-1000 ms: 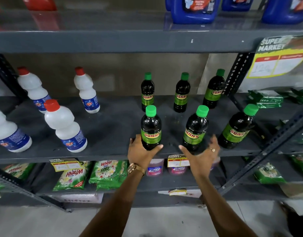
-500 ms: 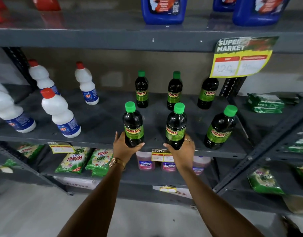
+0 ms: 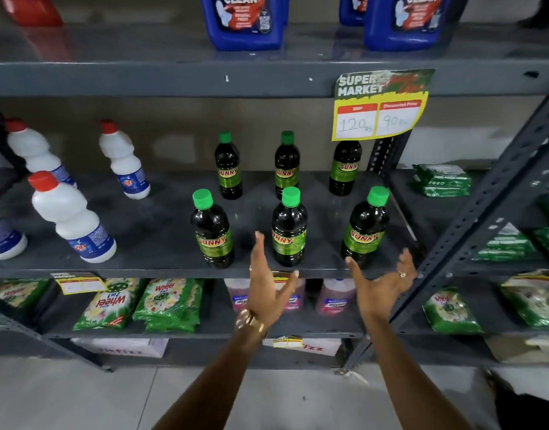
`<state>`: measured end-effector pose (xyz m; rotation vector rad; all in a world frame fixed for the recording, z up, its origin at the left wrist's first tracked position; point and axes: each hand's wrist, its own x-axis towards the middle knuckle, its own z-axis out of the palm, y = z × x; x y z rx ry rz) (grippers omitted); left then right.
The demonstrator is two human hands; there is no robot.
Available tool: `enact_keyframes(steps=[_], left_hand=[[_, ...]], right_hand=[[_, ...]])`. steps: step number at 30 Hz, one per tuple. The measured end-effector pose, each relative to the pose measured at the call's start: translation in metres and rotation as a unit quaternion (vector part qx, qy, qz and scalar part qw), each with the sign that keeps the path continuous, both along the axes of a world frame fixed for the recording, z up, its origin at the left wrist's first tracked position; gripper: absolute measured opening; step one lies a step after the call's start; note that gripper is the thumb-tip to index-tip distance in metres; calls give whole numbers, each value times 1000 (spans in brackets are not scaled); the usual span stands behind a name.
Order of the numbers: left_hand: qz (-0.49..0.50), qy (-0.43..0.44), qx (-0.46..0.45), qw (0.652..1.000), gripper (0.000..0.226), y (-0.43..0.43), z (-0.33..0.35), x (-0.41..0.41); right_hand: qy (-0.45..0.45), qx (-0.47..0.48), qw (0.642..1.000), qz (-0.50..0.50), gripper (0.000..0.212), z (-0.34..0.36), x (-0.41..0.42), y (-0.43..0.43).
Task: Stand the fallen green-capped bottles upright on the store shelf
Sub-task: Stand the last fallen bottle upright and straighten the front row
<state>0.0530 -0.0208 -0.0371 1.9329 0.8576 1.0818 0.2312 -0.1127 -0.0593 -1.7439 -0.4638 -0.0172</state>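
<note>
Grey metal store shelf across the middle of the frame, stocked with bottles.

Six green-capped bottles stand upright right of centre in two rows: front left, front middle and front right near the front edge, with back left, back middle and back right behind them, the last with its top hidden by a yellow price tag hanging from the shelf above. White red-capped bottles stand at the left of the frame. Green packets lie stacked at the right, beyond the upright post.
</note>
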Motion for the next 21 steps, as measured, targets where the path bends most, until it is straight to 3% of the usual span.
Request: enact_keyframes(steps=[3,7,12,21], left_hand=[[-25,-18,-106,994,95,25,6,24],[21,2,-94,995,62,36,0,27],[112,16,-69,991,71,19,-8,40],[97,84,-46,991,69,23,-8,34]], right_hand=[[32,-58,994,87,104,12,24,9],[1,-82,991,109,63,15,28,12],[-25,-79,992,99,60,12,25,10],[-21,-95,987,131,64,13,25,6]])
